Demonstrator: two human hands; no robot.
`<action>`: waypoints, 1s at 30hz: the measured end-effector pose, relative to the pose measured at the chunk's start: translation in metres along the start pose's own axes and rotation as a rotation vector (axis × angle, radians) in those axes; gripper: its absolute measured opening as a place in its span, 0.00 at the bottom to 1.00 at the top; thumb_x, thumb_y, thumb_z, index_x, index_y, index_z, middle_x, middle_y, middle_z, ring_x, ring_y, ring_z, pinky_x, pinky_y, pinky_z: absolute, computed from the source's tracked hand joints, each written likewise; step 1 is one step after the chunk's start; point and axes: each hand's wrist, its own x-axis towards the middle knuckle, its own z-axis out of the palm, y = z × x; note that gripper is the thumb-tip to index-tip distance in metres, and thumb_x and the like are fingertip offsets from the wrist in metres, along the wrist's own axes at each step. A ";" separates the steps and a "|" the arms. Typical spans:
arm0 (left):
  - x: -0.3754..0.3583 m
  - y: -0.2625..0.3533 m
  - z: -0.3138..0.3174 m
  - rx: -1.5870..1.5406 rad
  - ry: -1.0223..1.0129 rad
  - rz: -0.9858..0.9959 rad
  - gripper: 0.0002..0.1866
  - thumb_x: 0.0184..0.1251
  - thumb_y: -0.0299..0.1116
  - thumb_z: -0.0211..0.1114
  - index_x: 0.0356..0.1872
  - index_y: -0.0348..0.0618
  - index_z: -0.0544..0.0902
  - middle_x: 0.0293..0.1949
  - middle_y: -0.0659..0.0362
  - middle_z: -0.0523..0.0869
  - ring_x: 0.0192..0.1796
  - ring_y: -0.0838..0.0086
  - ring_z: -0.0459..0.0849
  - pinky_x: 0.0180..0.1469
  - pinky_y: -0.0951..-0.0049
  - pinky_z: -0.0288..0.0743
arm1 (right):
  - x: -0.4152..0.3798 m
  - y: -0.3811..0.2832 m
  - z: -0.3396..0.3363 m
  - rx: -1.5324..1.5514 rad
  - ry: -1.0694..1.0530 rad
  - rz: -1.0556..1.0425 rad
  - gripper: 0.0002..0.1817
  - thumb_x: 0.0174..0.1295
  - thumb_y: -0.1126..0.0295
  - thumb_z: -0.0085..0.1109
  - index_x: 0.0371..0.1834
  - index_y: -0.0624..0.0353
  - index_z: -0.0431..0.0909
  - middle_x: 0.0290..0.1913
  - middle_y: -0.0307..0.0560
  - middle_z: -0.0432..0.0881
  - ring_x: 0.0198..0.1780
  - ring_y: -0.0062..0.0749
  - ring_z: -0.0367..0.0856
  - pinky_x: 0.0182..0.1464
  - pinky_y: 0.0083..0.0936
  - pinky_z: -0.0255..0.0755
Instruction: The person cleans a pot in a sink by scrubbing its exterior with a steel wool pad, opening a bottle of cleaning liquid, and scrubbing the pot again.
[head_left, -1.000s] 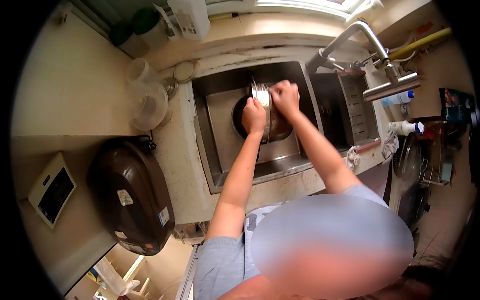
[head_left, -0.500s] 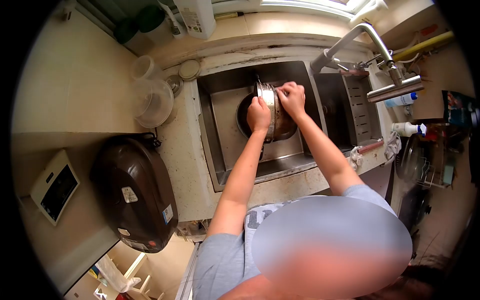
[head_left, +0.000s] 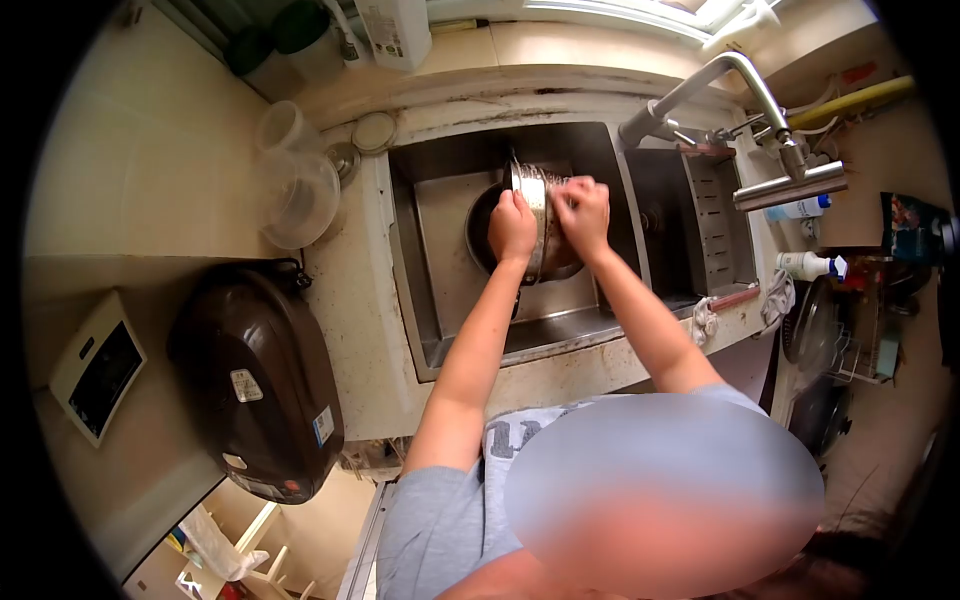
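A metal pot (head_left: 535, 255) is tilted on its side in the large sink basin (head_left: 440, 290). My left hand (head_left: 512, 228) is closed on the pot's rim. At the pot's outer side is my right hand (head_left: 584, 212), its fingers bent together and slightly blurred; what they hold, if anything, is hidden. Beneath the tilted pot, a dark round pan (head_left: 480, 228) partly shows on the basin floor.
A faucet (head_left: 735, 70) arches over the smaller basin with a slotted tray (head_left: 712, 225) at the right. Left of the sink stand a dark brown appliance (head_left: 265, 370) and clear plastic containers (head_left: 305, 205). A spray bottle (head_left: 805, 264) lies at the right.
My right hand has shifted slightly down along the pot's outer side. My left hand still grips the rim, and the whole view has moved slightly.
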 end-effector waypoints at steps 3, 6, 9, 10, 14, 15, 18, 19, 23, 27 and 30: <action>-0.004 -0.002 -0.001 0.006 0.017 0.022 0.17 0.67 0.39 0.46 0.26 0.37 0.73 0.26 0.42 0.80 0.32 0.44 0.77 0.32 0.50 0.69 | 0.038 0.016 0.022 -0.145 -0.205 0.400 0.10 0.51 0.57 0.62 0.29 0.48 0.84 0.39 0.42 0.80 0.43 0.45 0.74 0.46 0.37 0.70; -0.002 -0.007 0.000 0.013 0.023 0.048 0.15 0.67 0.39 0.48 0.28 0.38 0.74 0.25 0.44 0.80 0.31 0.46 0.78 0.32 0.51 0.70 | 0.035 0.007 0.012 -0.144 -0.196 0.338 0.11 0.51 0.56 0.61 0.31 0.48 0.84 0.40 0.44 0.80 0.45 0.47 0.74 0.48 0.39 0.69; -0.006 0.002 -0.002 -0.152 0.209 0.093 0.08 0.63 0.35 0.55 0.36 0.41 0.74 0.34 0.50 0.82 0.37 0.53 0.80 0.38 0.56 0.72 | 0.012 -0.020 -0.017 0.081 -0.251 0.270 0.15 0.58 0.56 0.56 0.41 0.53 0.81 0.45 0.48 0.79 0.51 0.46 0.71 0.54 0.35 0.65; -0.011 0.005 -0.004 -0.151 0.203 0.098 0.08 0.63 0.35 0.55 0.36 0.41 0.74 0.34 0.50 0.82 0.37 0.53 0.80 0.38 0.56 0.72 | 0.004 -0.022 -0.021 0.184 -0.207 0.217 0.16 0.60 0.58 0.54 0.44 0.55 0.80 0.46 0.49 0.79 0.51 0.44 0.72 0.54 0.33 0.66; -0.022 0.013 0.005 0.155 0.114 0.884 0.18 0.57 0.36 0.62 0.49 0.42 0.75 0.50 0.51 0.74 0.53 0.56 0.72 0.56 0.61 0.66 | -0.009 -0.012 -0.040 0.442 -0.060 0.343 0.17 0.66 0.62 0.47 0.50 0.62 0.75 0.45 0.49 0.79 0.45 0.40 0.76 0.51 0.29 0.68; -0.027 0.006 0.016 0.229 0.028 0.855 0.19 0.56 0.36 0.63 0.48 0.43 0.76 0.49 0.52 0.75 0.52 0.58 0.73 0.54 0.62 0.68 | -0.016 0.002 -0.037 0.444 -0.057 0.342 0.16 0.67 0.64 0.46 0.50 0.62 0.75 0.44 0.47 0.80 0.42 0.37 0.77 0.49 0.26 0.70; -0.028 0.012 0.020 0.437 -0.070 0.842 0.17 0.54 0.38 0.65 0.44 0.42 0.76 0.45 0.54 0.75 0.49 0.62 0.74 0.48 0.66 0.72 | -0.025 0.017 -0.040 0.820 -0.044 0.745 0.12 0.68 0.67 0.45 0.47 0.58 0.77 0.41 0.42 0.80 0.42 0.22 0.78 0.46 0.16 0.71; -0.035 0.015 0.013 0.462 -0.108 0.832 0.16 0.52 0.37 0.65 0.41 0.42 0.76 0.44 0.54 0.75 0.48 0.62 0.74 0.47 0.66 0.72 | -0.030 0.032 -0.031 0.748 -0.036 0.640 0.13 0.68 0.67 0.45 0.48 0.59 0.77 0.42 0.42 0.80 0.43 0.23 0.77 0.47 0.17 0.70; -0.072 0.026 -0.018 0.502 -0.109 0.924 0.08 0.52 0.31 0.61 0.32 0.41 0.75 0.39 0.56 0.74 0.46 0.65 0.74 0.47 0.70 0.73 | -0.028 0.040 -0.021 0.649 -0.147 0.336 0.17 0.69 0.64 0.43 0.52 0.64 0.74 0.49 0.46 0.78 0.52 0.29 0.74 0.57 0.22 0.64; -0.051 0.034 0.003 0.448 -0.111 0.883 0.04 0.52 0.25 0.55 0.30 0.41 0.75 0.36 0.55 0.76 0.43 0.63 0.76 0.44 0.68 0.75 | -0.030 0.037 0.005 0.666 -0.031 0.312 0.24 0.71 0.57 0.34 0.54 0.66 0.72 0.52 0.50 0.77 0.55 0.33 0.72 0.60 0.24 0.61; -0.010 0.030 0.031 0.614 -0.142 0.819 0.02 0.52 0.26 0.57 0.28 0.41 0.76 0.35 0.55 0.77 0.41 0.61 0.77 0.41 0.64 0.76 | -0.032 0.046 0.017 0.791 0.022 0.430 0.24 0.72 0.57 0.33 0.55 0.66 0.70 0.53 0.51 0.75 0.56 0.34 0.71 0.61 0.25 0.60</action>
